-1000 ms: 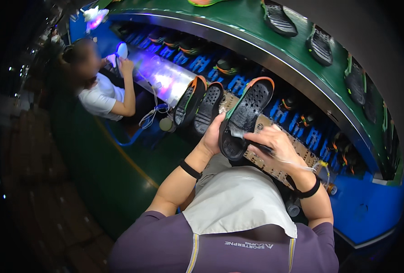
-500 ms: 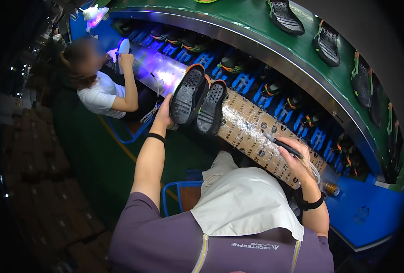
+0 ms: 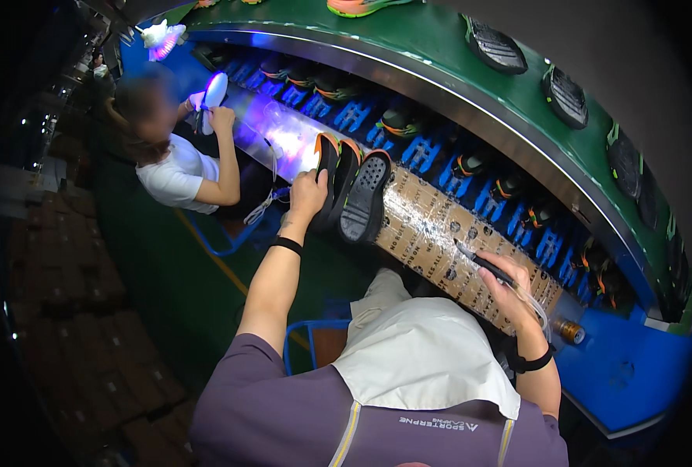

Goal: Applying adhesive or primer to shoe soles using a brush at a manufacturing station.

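Note:
My left hand [image 3: 309,194] is closed on a black shoe sole with an orange edge [image 3: 327,156], tilted on its side. Beside it stands another black sole [image 3: 346,187], and a third, holed sole [image 3: 366,194] shows its face at the end of the brown-taped work board [image 3: 432,241]. Over the board, my right hand [image 3: 512,294] grips a black pen-like tool [image 3: 494,268] with a slim tip and a pale cord running back past my wrist. The tip points toward the board, apart from the soles; whether it touches the board I cannot tell.
A green conveyor [image 3: 408,29] carrying soles curves along the far side. Below it, blue racks [image 3: 420,152] hold several shoes. At left a co-worker's hand [image 3: 221,121] holds a pale sole [image 3: 215,89] near purple light. A can [image 3: 569,331] stands at the board's right end.
My left hand has turned its sole from face-up to on edge, its knuckles now showing on top. The tool stays nearly in place. Soles on the conveyor have shifted right.

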